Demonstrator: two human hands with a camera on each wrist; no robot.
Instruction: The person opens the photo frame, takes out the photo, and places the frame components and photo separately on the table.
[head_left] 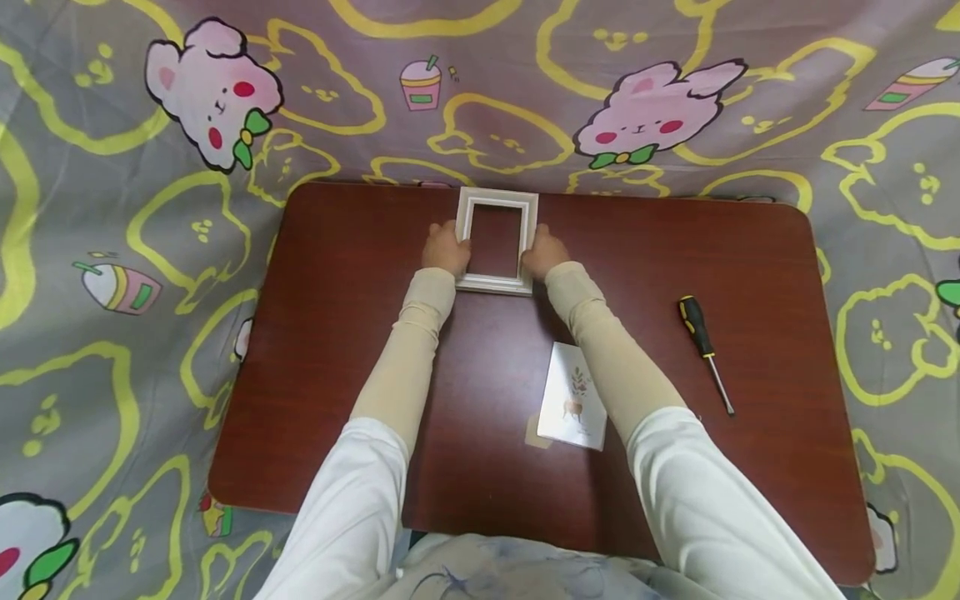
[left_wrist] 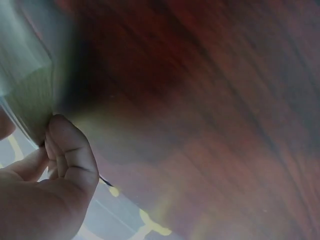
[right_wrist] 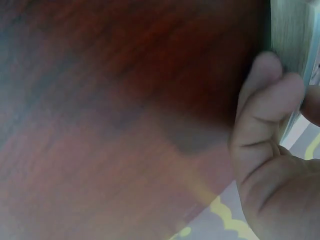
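Dark wooden table point(head_left: 337, 350) bears white frame point(head_left: 497, 243), gripped by both hands

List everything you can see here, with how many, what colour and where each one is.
picture frame: one, white, empty, far middle of the table, held at both sides.
picture card: one, white with a small plant print, near middle, partly under the right forearm.
screwdriver: one, black and yellow handle, right part of the table, apart from the rest.
table: one, dark red-brown wood.
cloth: one, grey with yellow outlines and pink rabbits, under and behind the table.
left hand: grips the frame's left side.
right hand: grips the frame's right side.
sleeves: two, beige, over white.
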